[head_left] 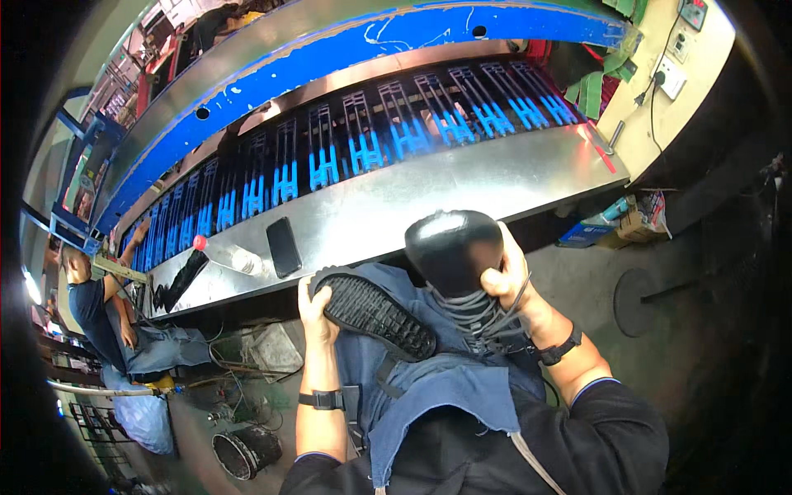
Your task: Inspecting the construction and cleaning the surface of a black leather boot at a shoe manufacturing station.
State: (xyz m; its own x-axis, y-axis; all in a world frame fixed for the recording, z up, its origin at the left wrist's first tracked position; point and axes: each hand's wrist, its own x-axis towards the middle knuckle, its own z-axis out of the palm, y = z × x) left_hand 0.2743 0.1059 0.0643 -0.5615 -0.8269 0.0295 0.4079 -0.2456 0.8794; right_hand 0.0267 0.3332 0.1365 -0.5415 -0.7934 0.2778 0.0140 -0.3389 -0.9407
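Apron (445, 396) of blue cloth low in the frame, spread over the lap. Just above, left hand (315, 309) closed on the heel end of a black treaded sole (375, 312), tread up, lower centre. Right hand (505, 276) gripping grey laces (478, 318) beside a black shoe upper (452, 247), centre. Farther up, steel bench (462, 186) with a dark phone (284, 247) and a red-capped bottle (227, 254). Beyond, blue-lit racks (371, 140). At left edge, seated co-worker (91, 305).

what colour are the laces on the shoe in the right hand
Grey laces on a black shoe, seen in the head view.
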